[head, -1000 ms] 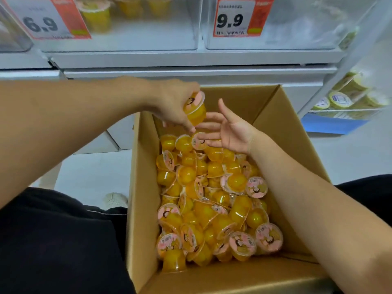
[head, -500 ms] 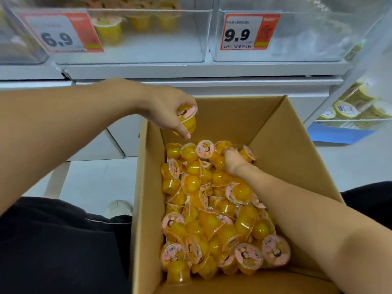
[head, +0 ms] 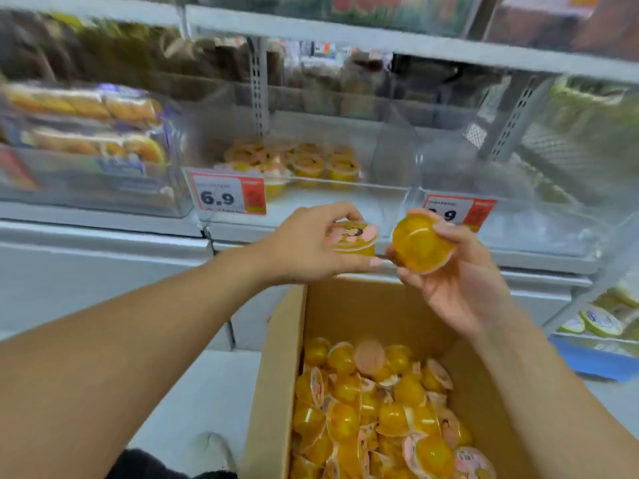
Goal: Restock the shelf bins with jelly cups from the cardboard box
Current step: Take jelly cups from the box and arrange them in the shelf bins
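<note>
My left hand [head: 311, 247] holds a yellow jelly cup [head: 352, 238] with its pink lid facing up. My right hand [head: 453, 281] grips a second jelly cup [head: 420, 245], bottom side toward me. Both hands are raised above the far edge of the open cardboard box [head: 273, 375], in front of the shelf. The box holds several more yellow jelly cups [head: 373, 409]. The clear shelf bin [head: 387, 198] with the 6.9 price tag [head: 226, 197] has several jelly cups at its back.
A second clear bin [head: 553, 219] with a red price tag stands to the right. On the left, a bin [head: 86, 188] holds packaged pastries. At the far right, a lower rack [head: 601, 323] carries green-lidded cups above a blue tray.
My right hand took a cup out of the box and rose beside my left hand. Both hands lifted toward the shelf, and the view tilted upward.
</note>
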